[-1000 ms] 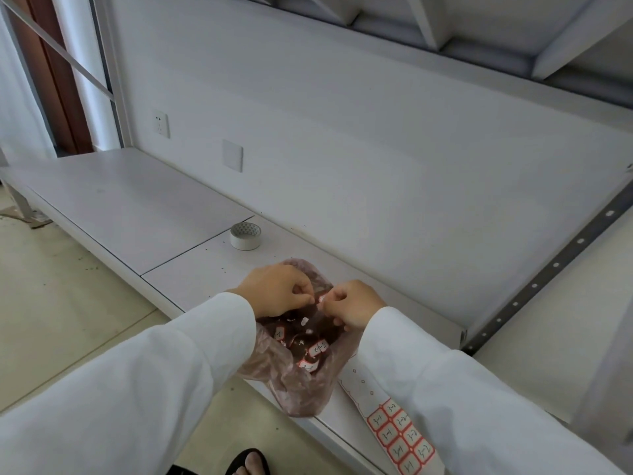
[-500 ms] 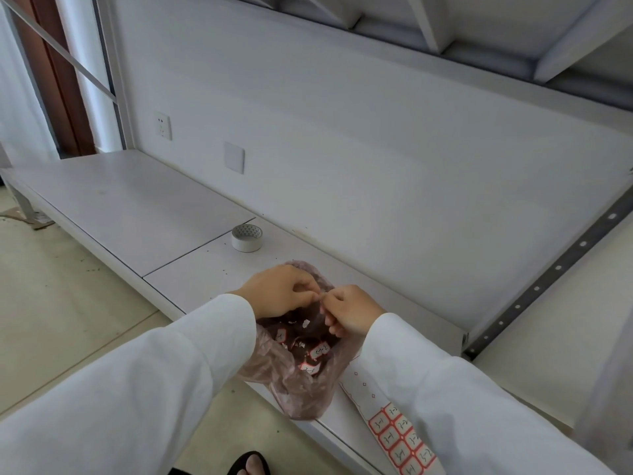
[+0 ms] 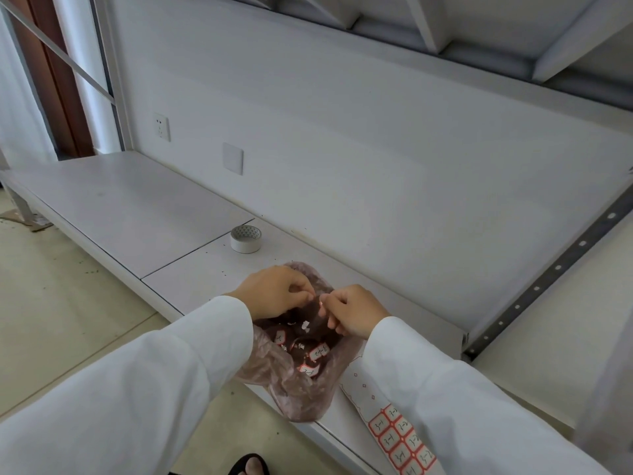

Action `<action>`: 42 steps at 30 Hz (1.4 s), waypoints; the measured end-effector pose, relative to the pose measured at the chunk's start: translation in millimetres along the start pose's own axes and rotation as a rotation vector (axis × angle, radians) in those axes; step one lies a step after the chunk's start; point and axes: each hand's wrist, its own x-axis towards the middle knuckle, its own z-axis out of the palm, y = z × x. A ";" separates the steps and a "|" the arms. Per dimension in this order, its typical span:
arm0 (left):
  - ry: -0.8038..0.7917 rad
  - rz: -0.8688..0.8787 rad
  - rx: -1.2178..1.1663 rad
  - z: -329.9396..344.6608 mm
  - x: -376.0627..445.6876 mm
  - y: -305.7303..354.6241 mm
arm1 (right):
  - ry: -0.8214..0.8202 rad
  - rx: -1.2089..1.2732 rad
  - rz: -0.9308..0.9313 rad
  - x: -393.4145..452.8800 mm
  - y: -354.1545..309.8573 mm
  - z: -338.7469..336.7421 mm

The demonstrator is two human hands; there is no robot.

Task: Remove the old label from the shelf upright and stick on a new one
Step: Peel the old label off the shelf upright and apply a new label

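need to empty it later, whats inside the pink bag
The pink bag holds peeled red-bordered labels and small white paper scraps. Both hands cover part of its mouth, so anything beneath them is hidden.

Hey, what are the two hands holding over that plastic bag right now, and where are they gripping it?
Both the left hand and the right hand pinch a tiny white scrap between fingertips, above the bag. What the scrap is cannot be told.

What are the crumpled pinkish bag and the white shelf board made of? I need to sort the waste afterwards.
The crumpled pinkish bag looks like thin translucent plastic film: it wrinkles finely and the discarded labels show through it. The white shelf board appears to be painted sheet metal with a smooth matte finish and a folded front edge, though laminate cannot be ruled out.
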 end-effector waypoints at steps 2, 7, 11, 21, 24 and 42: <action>-0.005 0.003 0.004 0.1 -0.1 0.2 | 0.019 -0.037 -0.008 0.9 0.4 0.8; -0.019 0.025 -0.042 1.8 1.5 0.8 | -0.026 0.131 0.016 3.8 1.6 2.5; -0.004 0.045 -0.255 2.9 3.8 -0.2 | -0.103 0.392 0.092 2.1 -1.7 1.6; -0.062 0.060 -0.543 -1.3 2.7 6.7 | -0.192 0.661 0.243 -0.8 3.8 -5.3; -0.084 0.059 -0.546 0.1 5.0 6.1 | -0.220 0.652 0.261 -0.4 7.6 -8.3; 0.020 -0.019 0.437 -20.5 -13.3 75.9 | 0.180 -0.452 -0.057 -95.8 -54.3 -98.6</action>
